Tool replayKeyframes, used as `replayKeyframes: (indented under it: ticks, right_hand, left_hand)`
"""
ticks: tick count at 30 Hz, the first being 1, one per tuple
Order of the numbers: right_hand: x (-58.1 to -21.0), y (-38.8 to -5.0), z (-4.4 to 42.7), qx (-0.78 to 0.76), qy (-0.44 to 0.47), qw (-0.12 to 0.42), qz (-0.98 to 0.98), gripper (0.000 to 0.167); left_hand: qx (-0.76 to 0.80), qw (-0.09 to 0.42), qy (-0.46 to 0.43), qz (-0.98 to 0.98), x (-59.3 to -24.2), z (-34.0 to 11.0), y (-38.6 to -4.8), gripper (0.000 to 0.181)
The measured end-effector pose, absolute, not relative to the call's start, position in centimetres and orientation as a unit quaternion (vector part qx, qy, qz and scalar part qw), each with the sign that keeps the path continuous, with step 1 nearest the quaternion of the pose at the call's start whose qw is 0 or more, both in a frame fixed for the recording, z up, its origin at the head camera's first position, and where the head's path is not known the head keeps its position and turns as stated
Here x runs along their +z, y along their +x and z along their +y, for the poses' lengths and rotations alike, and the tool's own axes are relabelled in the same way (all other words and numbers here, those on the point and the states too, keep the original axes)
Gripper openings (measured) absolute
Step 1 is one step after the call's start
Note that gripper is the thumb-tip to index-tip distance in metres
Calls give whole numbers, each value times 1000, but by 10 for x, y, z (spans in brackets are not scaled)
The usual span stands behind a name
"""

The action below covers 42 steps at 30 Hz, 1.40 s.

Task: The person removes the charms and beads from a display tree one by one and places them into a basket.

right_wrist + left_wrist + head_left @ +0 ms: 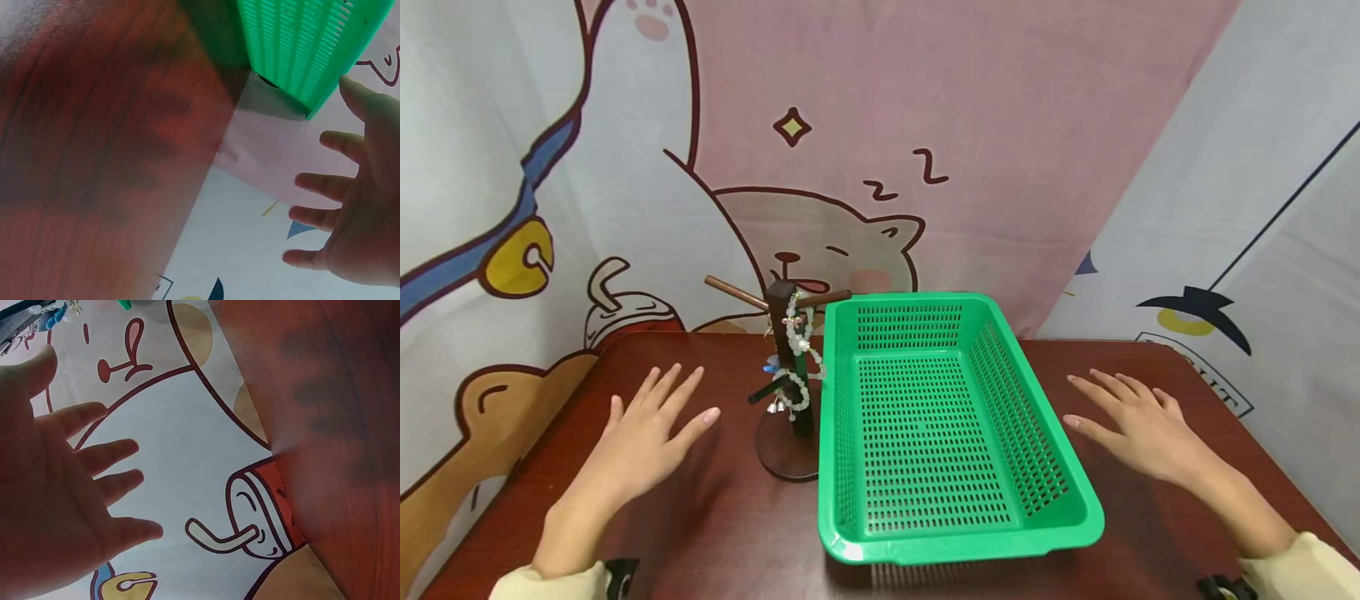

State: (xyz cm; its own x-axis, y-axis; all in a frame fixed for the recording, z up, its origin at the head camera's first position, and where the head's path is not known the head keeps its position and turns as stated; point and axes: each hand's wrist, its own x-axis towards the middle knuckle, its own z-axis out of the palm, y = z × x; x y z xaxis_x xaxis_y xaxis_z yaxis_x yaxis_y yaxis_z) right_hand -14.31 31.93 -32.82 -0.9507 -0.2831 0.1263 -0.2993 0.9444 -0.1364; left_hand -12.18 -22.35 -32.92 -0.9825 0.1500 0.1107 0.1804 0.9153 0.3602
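A green plastic basket (pixel 925 552) with slotted walls stands on the table, its inside bare. To its left is a dark wooden jewelry stand (pixel 786 462) with pegs and a round base. Pale beaded bracelets (pixel 797 333) hang from the pegs, some with small charms. My left hand (pixel 643 442), fingers spread, hovers left of the stand and holds nothing. On the basket's other side my right hand (pixel 1150 425) is likewise spread and free of objects. The right wrist view shows that hand (pixel 369 206) near the basket's side wall (pixel 294 50), apparently without touching it.
The reddish-brown wooden table (pixel 715 533) ends at a back edge against a hanging cloth (pixel 1000 150) printed with cartoon bears. More of this cloth hangs along both sides. The stand's upper right peg reaches the basket's rim in the head view.
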Motion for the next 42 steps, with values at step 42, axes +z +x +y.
replayKeyframes:
  ticks: [42]
  right_hand:
    - [-268, -154, 264, 221, 277, 7, -935, 27]
  left_hand:
    - [-340, 158, -145, -916, -228, -206, -179, 33]
